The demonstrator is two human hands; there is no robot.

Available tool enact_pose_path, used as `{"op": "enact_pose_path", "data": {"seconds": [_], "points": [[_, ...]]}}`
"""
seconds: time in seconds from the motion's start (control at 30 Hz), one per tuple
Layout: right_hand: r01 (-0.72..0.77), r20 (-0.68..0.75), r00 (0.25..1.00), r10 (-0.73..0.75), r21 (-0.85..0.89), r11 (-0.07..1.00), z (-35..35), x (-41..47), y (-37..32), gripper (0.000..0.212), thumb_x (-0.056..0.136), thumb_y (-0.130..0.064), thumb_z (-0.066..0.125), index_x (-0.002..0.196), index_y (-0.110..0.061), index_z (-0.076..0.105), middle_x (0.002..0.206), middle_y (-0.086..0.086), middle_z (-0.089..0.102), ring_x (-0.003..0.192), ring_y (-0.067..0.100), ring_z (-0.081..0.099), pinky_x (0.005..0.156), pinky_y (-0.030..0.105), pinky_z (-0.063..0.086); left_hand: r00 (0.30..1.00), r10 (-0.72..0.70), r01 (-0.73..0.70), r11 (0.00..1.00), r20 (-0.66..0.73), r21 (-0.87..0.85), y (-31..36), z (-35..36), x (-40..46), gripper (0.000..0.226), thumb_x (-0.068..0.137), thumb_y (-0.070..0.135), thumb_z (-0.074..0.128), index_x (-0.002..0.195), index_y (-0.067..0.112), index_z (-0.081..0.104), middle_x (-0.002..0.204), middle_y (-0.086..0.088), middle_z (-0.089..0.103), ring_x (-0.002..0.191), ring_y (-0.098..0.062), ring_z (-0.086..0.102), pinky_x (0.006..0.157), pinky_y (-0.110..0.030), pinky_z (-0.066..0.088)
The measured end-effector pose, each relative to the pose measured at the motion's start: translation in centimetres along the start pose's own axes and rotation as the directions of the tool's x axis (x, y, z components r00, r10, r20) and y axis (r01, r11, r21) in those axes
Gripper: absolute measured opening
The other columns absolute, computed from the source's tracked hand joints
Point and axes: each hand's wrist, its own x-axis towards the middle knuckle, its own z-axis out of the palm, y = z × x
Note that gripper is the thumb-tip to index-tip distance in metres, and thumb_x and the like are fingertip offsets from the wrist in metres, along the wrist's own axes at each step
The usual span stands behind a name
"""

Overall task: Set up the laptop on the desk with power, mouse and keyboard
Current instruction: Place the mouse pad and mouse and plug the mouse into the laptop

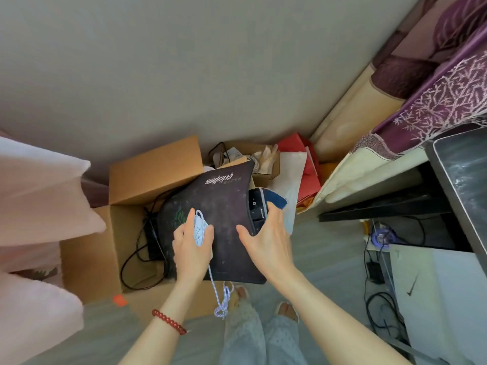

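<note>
A large dark mouse pad (224,206) with white lettering is lifted, curved, over an open cardboard box (89,248) on the floor. My left hand (193,246) grips a pale blue mouse (199,229) against the pad's left side; its braided blue-and-white cable (222,299) hangs down in a bundle. My right hand (266,241) holds the pad's right edge, thumb on top and fingers behind. Behind that edge sit a black device (257,206) and a blue sleeve (276,200). Black cables and a black block (151,241) lie inside the box.
A second box with clutter (253,156) and red paper bags (305,164) stand behind. The black desk (390,204) and a grey slab (466,175) are at the right, with cables (376,299) on the floor below. Pink fabric (39,206) fills the left.
</note>
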Motion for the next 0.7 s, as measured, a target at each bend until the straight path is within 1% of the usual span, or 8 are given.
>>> {"op": "enact_pose_path", "data": {"seconds": [0.1, 0.17, 0.2, 0.37, 0.5, 0.6, 0.67, 0.7], "points": [[0.066, -0.023, 0.997, -0.068, -0.073, 0.995, 0.1, -0.9, -1.0, 0.074, 0.084, -0.042, 0.058, 0.141, -0.017, 0.017, 0.130, 0.003, 0.037, 0.114, 0.021, 0.048, 0.082, 0.030, 0.043, 0.993, 0.074, -0.069, 0.996, 0.094, -0.056, 0.2, -1.3, -1.0, 0.057, 0.090, 0.036, 0.053, 0.141, 0.032, 0.027, 0.140, 0.001, 0.033, 0.126, -0.010, 0.031, 0.103, -0.031, 0.027], [0.083, -0.025, 0.996, -0.086, -0.102, 0.991, 0.1, -1.1, -0.9, 0.074, 0.087, -0.040, 0.055, 0.143, -0.016, 0.013, 0.129, 0.004, 0.037, 0.116, 0.019, 0.045, 0.085, 0.030, 0.044, 0.983, 0.105, -0.094, 0.992, 0.148, -0.078, 0.4, -1.4, -1.4, 0.058, 0.088, 0.034, 0.056, 0.140, 0.030, 0.030, 0.141, 0.003, 0.035, 0.124, -0.005, 0.032, 0.102, -0.026, 0.027], [0.073, -0.023, 0.997, -0.076, -0.105, 0.992, 0.1, -1.1, -0.8, 0.074, 0.088, -0.038, 0.055, 0.144, -0.015, 0.012, 0.131, 0.004, 0.036, 0.118, 0.019, 0.043, 0.088, 0.031, 0.043, 0.981, 0.100, -0.088, 0.993, 0.163, -0.081, 0.5, -1.4, -1.5, 0.059, 0.087, 0.034, 0.058, 0.139, 0.030, 0.031, 0.141, 0.003, 0.036, 0.125, -0.007, 0.034, 0.102, -0.026, 0.028], [-0.006, -0.093, 0.996, -0.007, -0.148, 0.989, 1.1, -0.1, 0.5, 0.067, 0.086, -0.031, 0.059, 0.139, -0.009, 0.024, 0.143, 0.007, 0.027, 0.133, 0.022, 0.026, 0.107, 0.035, 0.027, 0.981, 0.047, -0.035, 0.997, 0.190, -0.066, 0.2, 0.1, -1.1, 0.059, 0.085, 0.034, 0.061, 0.137, 0.033, 0.034, 0.143, 0.003, 0.038, 0.130, -0.019, 0.034, 0.107, -0.039, 0.032], [0.008, -0.150, 0.988, -0.032, -0.158, 0.987, 1.2, -0.1, 1.4, 0.060, 0.086, -0.025, 0.059, 0.136, -0.010, 0.030, 0.143, 0.004, 0.026, 0.132, 0.021, 0.024, 0.103, 0.036, 0.027, 0.979, 0.070, -0.059, 0.996, 0.191, -0.060, -0.3, 0.9, -1.3, 0.058, 0.085, 0.034, 0.062, 0.137, 0.033, 0.036, 0.147, 0.005, 0.033, 0.138, -0.019, 0.024, 0.111, -0.043, 0.028], [0.102, -0.119, 0.987, -0.109, -0.057, 0.993, 1.5, -0.4, 0.7, 0.050, 0.084, -0.020, 0.059, 0.129, -0.014, 0.038, 0.139, 0.001, 0.035, 0.131, 0.020, 0.027, 0.104, 0.035, 0.028, 0.958, 0.121, -0.104, 0.991, 0.261, -0.081, 0.0, 1.4, -1.2, 0.058, 0.085, 0.030, 0.062, 0.137, 0.030, 0.036, 0.148, 0.004, 0.033, 0.138, -0.012, 0.023, 0.108, -0.032, 0.029], [0.070, -0.099, 0.993, -0.070, -0.002, 0.998, 1.8, -0.1, -0.2, 0.056, 0.087, -0.024, 0.055, 0.136, -0.016, 0.030, 0.143, 0.001, 0.033, 0.134, 0.020, 0.025, 0.108, 0.037, 0.025, 0.923, 0.164, -0.134, 0.985, 0.347, -0.109, 0.7, 2.1, -1.2, 0.061, 0.084, 0.025, 0.065, 0.138, 0.024, 0.037, 0.145, 0.002, 0.038, 0.129, -0.004, 0.033, 0.100, -0.021, 0.031], [0.060, -0.126, 0.990, -0.062, -0.019, 0.998, 1.6, 0.6, -0.4, 0.060, 0.089, -0.025, 0.053, 0.140, -0.018, 0.024, 0.145, 0.000, 0.031, 0.135, 0.019, 0.024, 0.108, 0.038, 0.024, 0.914, 0.179, -0.155, 0.983, 0.364, -0.096, 1.1, 2.5, -0.9, 0.062, 0.084, 0.024, 0.065, 0.138, 0.021, 0.036, 0.143, 0.000, 0.040, 0.125, -0.004, 0.037, 0.098, -0.020, 0.031]]}}
